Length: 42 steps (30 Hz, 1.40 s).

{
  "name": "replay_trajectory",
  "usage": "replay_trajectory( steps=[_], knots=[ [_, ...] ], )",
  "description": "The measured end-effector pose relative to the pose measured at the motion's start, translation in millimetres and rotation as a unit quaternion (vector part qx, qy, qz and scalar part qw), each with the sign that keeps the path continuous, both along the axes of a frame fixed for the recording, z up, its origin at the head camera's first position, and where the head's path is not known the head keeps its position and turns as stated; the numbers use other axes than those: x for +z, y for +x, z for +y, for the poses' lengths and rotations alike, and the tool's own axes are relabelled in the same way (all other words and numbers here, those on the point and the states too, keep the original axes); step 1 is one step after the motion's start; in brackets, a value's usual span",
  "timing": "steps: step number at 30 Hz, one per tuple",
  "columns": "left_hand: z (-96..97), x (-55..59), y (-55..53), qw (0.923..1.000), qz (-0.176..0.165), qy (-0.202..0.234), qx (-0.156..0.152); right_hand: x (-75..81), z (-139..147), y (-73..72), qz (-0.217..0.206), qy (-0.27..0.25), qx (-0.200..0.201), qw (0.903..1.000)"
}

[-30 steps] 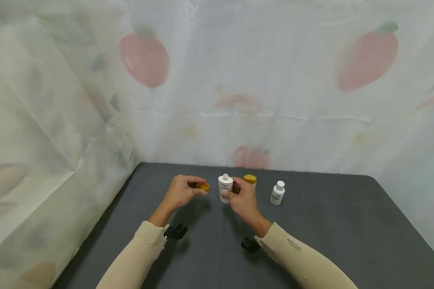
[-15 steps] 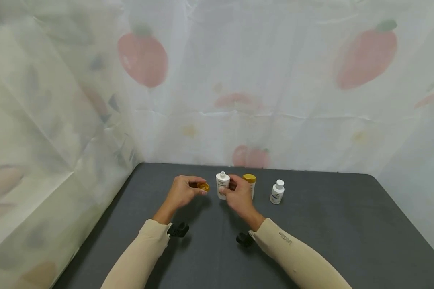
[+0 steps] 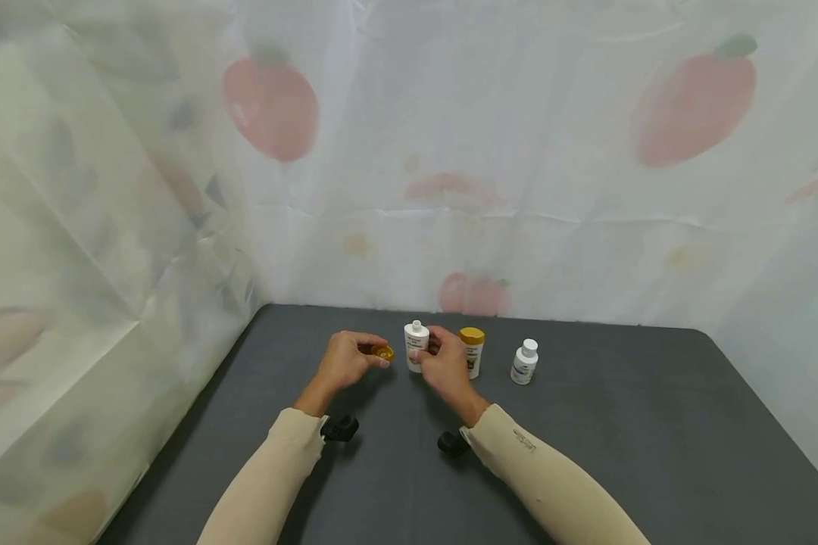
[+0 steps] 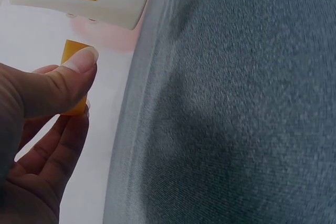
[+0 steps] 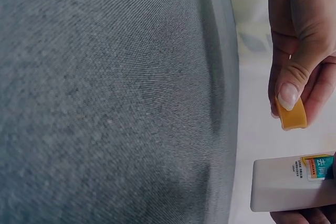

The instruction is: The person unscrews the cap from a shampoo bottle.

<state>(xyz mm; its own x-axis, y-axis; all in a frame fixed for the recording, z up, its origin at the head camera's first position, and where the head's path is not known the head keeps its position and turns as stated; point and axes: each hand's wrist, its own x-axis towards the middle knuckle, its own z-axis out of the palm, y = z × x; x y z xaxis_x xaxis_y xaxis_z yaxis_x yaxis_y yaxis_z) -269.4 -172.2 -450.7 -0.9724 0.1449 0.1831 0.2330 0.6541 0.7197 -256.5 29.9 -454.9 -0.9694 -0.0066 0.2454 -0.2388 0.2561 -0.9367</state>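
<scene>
Between thumb and fingers my left hand point(image 3: 341, 360) pinches a yellow bottle cap point(image 3: 383, 353), its inner side partly showing in the head view. To its right, my right hand point(image 3: 448, 369) grips an uncapped white plastic bottle point(image 3: 415, 334), held upright with its narrow neck bare. A short gap separates cap and bottle. In the left wrist view the thumb presses the cap point(image 4: 73, 51) from one side, and the bottle point(image 4: 118, 1) shows a blue and yellow label. The right wrist view has the bottle's base point(image 5: 278, 184) near the cap point(image 5: 295, 116).
Just behind the right hand stands another white bottle with a yellow cap point(image 3: 473, 336), partly covered by that hand. Farther right is a small white bottle with a white cap point(image 3: 524, 363). The dark grey table point(image 3: 620, 424) meets a fruit-patterned curtain point(image 3: 552, 151) at its far edge.
My right hand has carried the white bottle slightly left and away from me, baring more of the yellow-capped bottle behind it. The left hand with the cap has hardly moved.
</scene>
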Motion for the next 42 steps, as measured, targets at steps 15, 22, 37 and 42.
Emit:
replay_trajectory(
  steps=[15, 22, 37, 42],
  knots=[
    [0.2, -10.6, -5.5, 0.9995, -0.014, -0.026, 0.008, -10.9, -0.4, -2.3, -0.001, 0.009, 0.004, 0.9999],
    [0.2, -13.5, -9.2, 0.999, -0.015, -0.043, 0.007, -13.3, -0.8, -4.3, -0.003, 0.01, 0.006, 0.9999],
    [-0.2, -17.6, -8.2, 0.9983, -0.027, -0.051, 0.005, -18.8, -3.0, -7.8, -0.021, 0.021, 0.007, 0.9995],
    [1.1, -18.5, -7.7, 0.9984, -0.026, -0.051, 0.003, -21.0, -1.5, -6.1, -0.024, 0.023, 0.012, 0.9994]
  ],
)
